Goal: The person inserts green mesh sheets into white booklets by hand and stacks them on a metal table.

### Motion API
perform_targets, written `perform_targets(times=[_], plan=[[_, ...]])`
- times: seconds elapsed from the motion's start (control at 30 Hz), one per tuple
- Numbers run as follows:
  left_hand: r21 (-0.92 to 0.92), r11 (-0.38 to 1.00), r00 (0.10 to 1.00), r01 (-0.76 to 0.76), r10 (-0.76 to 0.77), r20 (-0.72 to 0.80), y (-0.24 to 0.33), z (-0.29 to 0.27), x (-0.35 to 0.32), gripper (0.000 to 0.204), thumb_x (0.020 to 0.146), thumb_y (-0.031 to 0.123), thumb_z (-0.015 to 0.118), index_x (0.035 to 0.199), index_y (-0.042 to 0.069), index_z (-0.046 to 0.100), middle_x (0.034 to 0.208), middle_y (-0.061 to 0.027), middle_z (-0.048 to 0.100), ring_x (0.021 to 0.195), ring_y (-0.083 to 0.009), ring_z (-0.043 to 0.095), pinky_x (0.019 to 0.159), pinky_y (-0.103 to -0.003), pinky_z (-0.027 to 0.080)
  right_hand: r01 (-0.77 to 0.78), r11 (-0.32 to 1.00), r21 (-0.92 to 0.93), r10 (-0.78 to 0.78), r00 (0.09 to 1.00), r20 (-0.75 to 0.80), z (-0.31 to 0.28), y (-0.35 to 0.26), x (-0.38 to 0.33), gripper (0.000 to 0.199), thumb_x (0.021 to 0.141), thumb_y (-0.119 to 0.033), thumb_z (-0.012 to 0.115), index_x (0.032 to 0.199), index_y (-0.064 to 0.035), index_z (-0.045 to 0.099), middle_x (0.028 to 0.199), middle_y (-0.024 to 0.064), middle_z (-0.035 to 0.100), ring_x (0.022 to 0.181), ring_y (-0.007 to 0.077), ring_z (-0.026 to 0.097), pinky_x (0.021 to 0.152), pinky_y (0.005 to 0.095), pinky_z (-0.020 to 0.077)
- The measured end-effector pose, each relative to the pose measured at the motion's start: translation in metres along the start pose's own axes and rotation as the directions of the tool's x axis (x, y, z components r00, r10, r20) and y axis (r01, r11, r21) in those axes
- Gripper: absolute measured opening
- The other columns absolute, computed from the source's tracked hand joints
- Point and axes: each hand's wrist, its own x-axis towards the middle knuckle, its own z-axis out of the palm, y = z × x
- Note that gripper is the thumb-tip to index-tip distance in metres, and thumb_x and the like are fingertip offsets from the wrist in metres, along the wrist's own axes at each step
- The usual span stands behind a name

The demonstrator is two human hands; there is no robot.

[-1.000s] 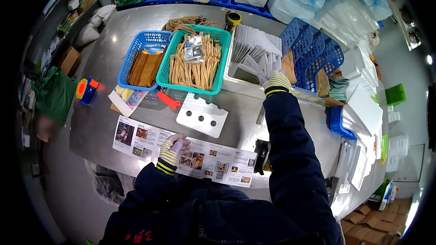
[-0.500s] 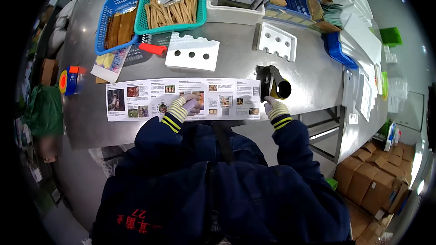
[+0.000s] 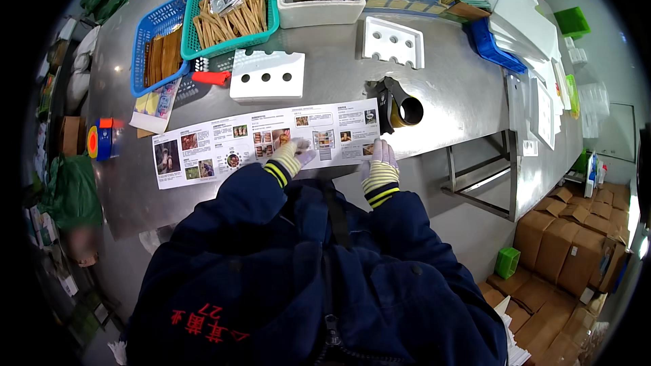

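A long printed paper leaflet [image 3: 271,141] with small colour photos lies unfolded along the table's near edge. My left hand [image 3: 298,154], in a pale knitted glove, rests over its lower middle part with fingers apart. My right hand [image 3: 381,160], gloved alike, is at the leaflet's lower right corner. Its fingers are stretched out, and nothing shows in them. Just beyond that corner stands a black tape dispenser [image 3: 390,91] with a roll of tape [image 3: 409,110].
White foam trays with holes, one left [image 3: 268,88] and one right [image 3: 413,44], lie behind the leaflet. A red piece [image 3: 211,78] sits near a blue basket [image 3: 137,61] and a green basket of dried sticks [image 3: 271,17]. A white foam box [image 3: 322,13] stands at the back.
My right hand has moved left and down from beside the tape dispenser to the leaflet's corner. My left hand has shifted right along the leaflet, which now lies more slanted. The view has shifted too.
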Motion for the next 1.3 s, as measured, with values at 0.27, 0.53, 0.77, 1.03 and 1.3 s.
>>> perform_targets(times=[0.27, 0.53, 0.77, 1.03, 1.3], plan=[[-0.034, 0.999, 0.993, -0.021, 0.017, -0.115, 0.098, 0.029, 0.046, 0.073, 0.067, 0.052, 0.075, 0.105, -0.005, 0.049, 0.086, -0.0124, 0.059, 0.077, -0.0179, 0.058, 0.066, -0.031, 0.051, 0.39, 0.908, 0.151, -0.396, 0.918, 0.004, -0.084, -0.082, 0.005, 0.069, 0.069, -0.019, 0.066, 0.129, 0.0021, 0.038, 0.127, 0.0242, 0.043, 0.12, 0.0382, 0.042, 0.099, 0.0455, 0.0336], [-0.081, 0.997, 0.993, 0.016, -0.026, -0.117, 0.098, 0.028, 0.042, 0.066, 0.069, 0.053, 0.074, 0.098, -0.002, 0.051, 0.082, -0.0111, 0.059, 0.073, -0.0175, 0.059, 0.065, -0.031, 0.051, 0.341, 0.917, 0.208, -0.358, 0.932, 0.049, -0.088, -0.068, 0.008, 0.068, 0.071, -0.026, 0.067, 0.129, -0.0032, 0.04, 0.127, 0.0236, 0.043, 0.118, 0.0373, 0.043, 0.098, 0.0445, 0.0356], [-0.062, 0.984, 0.981, 0.164, -0.17, -0.095, 0.038, -0.001, 0.044, 0.039, 0.084, 0.027, 0.066, 0.112, 0.001, 0.058, 0.103, -0.013, 0.063, 0.089, -0.0207, 0.06, 0.077, -0.033, 0.049, 0.184, 0.971, -0.153, -0.168, 0.979, 0.114, -0.069, -0.007, 0.011, 0.07, 0.076, -0.038, 0.062, 0.133, -0.006, 0.036, 0.13, 0.0229, 0.042, 0.115, 0.0374, 0.045, 0.091, 0.0512, 0.0388], [-0.107, 0.927, 0.878, 0.359, -0.375, -0.298, -0.016, -0.023, 0.062, 0.052, 0.078, 0.033, 0.071, 0.114, -0.001, 0.056, 0.097, -0.0155, 0.064, 0.082, -0.0231, 0.063, 0.061, -0.036, 0.056, -0.664, 0.267, 0.698, 0.103, 0.74, 0.664, 0.081, -0.015, 0.081, 0.061, 0.082, -0.025, 0.065, 0.127, 0.007, 0.04, 0.11, 0.0199, 0.06, 0.095, 0.0187, 0.059, 0.086, 0.0297, 0.0453], [0.807, 0.576, 0.665, -0.127, 0.653, -0.361, 0.093, -0.043, 0.008, 0.078, 0.069, 0.049, 0.069, 0.13, 0.008, 0.042, 0.126, -0.0204, 0.047, 0.115, -0.0351, 0.044, 0.099, -0.043, 0.033, -0.272, 0.643, 0.716, -0.09, 0.901, 0.424, 0.039, -0.034, 0.089, 0.027, 0.082, -0.02, 0.066, 0.096, 0.0019, 0.065, 0.085, 0.0093, 0.068, 0.071, 0.0139, 0.06, 0.069, 0.0292, 0.0471]])
